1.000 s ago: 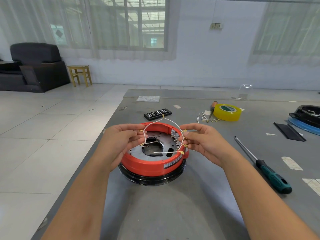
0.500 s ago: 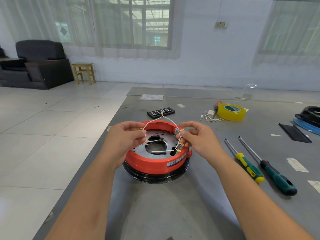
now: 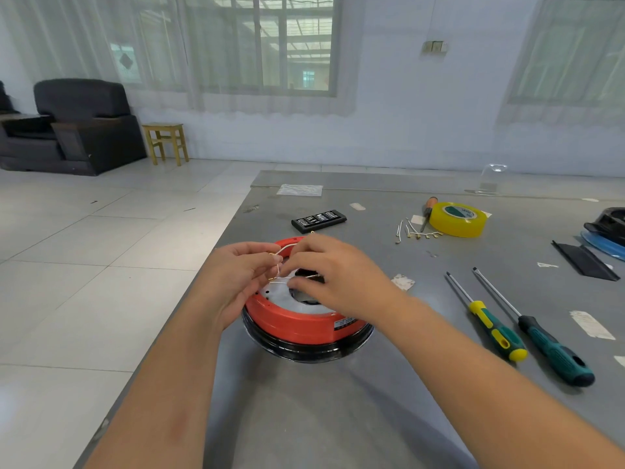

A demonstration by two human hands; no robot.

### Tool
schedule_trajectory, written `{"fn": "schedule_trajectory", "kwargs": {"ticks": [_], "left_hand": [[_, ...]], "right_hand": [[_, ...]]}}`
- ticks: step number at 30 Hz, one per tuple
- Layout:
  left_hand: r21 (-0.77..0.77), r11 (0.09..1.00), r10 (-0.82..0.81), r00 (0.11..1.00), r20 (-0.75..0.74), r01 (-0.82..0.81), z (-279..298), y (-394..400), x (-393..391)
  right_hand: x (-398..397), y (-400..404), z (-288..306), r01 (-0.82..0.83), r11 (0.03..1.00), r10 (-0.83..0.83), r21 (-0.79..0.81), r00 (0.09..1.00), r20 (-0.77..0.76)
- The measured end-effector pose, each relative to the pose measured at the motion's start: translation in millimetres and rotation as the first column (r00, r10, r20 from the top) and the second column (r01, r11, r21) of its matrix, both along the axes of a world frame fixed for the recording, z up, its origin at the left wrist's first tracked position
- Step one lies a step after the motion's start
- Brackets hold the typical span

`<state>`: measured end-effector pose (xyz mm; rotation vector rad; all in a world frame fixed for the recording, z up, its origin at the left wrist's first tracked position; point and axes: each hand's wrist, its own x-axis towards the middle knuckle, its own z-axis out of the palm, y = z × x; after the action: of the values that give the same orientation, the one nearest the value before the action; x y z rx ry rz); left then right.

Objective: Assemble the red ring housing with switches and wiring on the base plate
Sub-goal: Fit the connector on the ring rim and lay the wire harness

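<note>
Both hands, left hand [image 3: 236, 279] and right hand [image 3: 334, 275], are pinching the white wire [image 3: 283, 248] over the red ring [image 3: 291, 321]; route it gently, avoiding kinks.

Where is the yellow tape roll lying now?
In the head view, the yellow tape roll lies flat on the grey table, far right of the red ring housing, beside the loose wires.

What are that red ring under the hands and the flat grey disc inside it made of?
The red ring housing looks like moulded plastic: even colour, soft satin sheen, rounded edges, though painted metal cannot be ruled out. The pale grey base plate inside it seems to be bare metal, flat with small drilled holes. The thin white wire pinched between the left hand and right hand looks plastic-insulated with brass-coloured terminals.
</note>
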<state>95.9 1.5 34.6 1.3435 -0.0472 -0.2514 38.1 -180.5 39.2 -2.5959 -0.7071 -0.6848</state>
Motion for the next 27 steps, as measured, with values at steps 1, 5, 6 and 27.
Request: {"fn": "schedule_trajectory", "kwargs": {"ticks": [1,5,6,27], "left_hand": [[0.004,1.0,-0.006,1.0,0.006,0.006,0,1,0],[0.003,1.0,-0.025,0.999,0.023,0.025,0,3,-1],[0.005,1.0,-0.029,0.999,0.023,0.029,0,3,-1],[0.299,0.869,0.266,0.882,0.39,-0.394,-23,35,19]], "right_hand": [[2,4,0,-0.029,1.0,0.029,-0.004,0.999,-0.015],[5,13,0,-0.056,0.998,0.056,-0.002,0.998,-0.011],[5,13,1,-0.054,0.999,0.054,0.003,0.999,-0.006],[36,11,4,-0.013,1.0,0.017,0.022,0.986,-0.164]]}}
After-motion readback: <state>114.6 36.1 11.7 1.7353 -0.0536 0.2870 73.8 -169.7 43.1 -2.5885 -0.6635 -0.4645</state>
